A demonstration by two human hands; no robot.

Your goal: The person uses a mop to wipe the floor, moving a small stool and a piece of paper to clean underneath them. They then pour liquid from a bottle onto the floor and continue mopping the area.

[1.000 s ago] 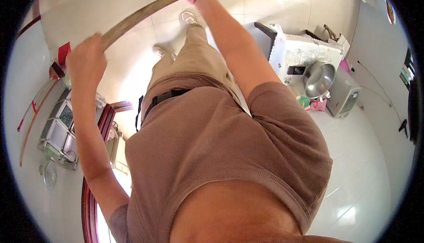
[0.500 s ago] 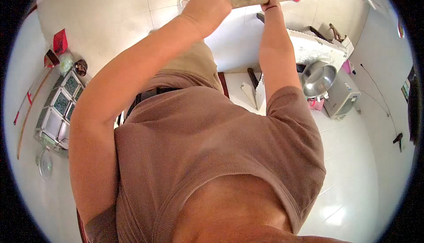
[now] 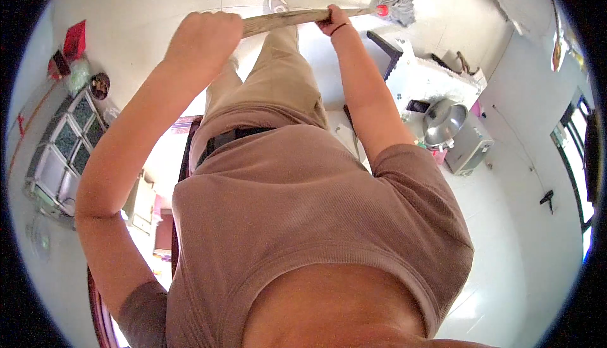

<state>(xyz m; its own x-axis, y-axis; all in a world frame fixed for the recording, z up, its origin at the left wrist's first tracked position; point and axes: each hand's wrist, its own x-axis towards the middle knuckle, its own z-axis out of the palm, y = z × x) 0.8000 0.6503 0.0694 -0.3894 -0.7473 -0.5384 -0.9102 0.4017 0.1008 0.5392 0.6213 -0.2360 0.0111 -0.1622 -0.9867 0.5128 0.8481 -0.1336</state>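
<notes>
A string mop with a wooden handle (image 3: pixel 284 21) spans the upper middle of the head view. Its grey strands (image 3: pixel 398 3) fan out at the upper right, beyond a red socket (image 3: pixel 382 10). My left hand (image 3: pixel 210 39) is closed in a fist round the handle's near end, and that end is hidden inside it. Further along, my right hand (image 3: pixel 333 20), with a dark band at the wrist, is wrapped round the handle near the mop head. Below the handle are my trouser legs, and one shoe (image 3: pixel 276 4) shows just above it.
Right of my right arm stands a white-covered table (image 3: pixel 414 79), near a metal bowl (image 3: pixel 444 122) and a boxy grey-white appliance (image 3: pixel 469 149). A glass-paned cabinet (image 3: pixel 74 134) and a red dustpan (image 3: pixel 75 39) are at the left. A doorway (image 3: pixel 165 205) opens beside my left arm.
Both hands have shifted left in view with the mop. The strands now show more fully and point right. My legs and a shoe have come into clearer view, as has the doorway.
</notes>
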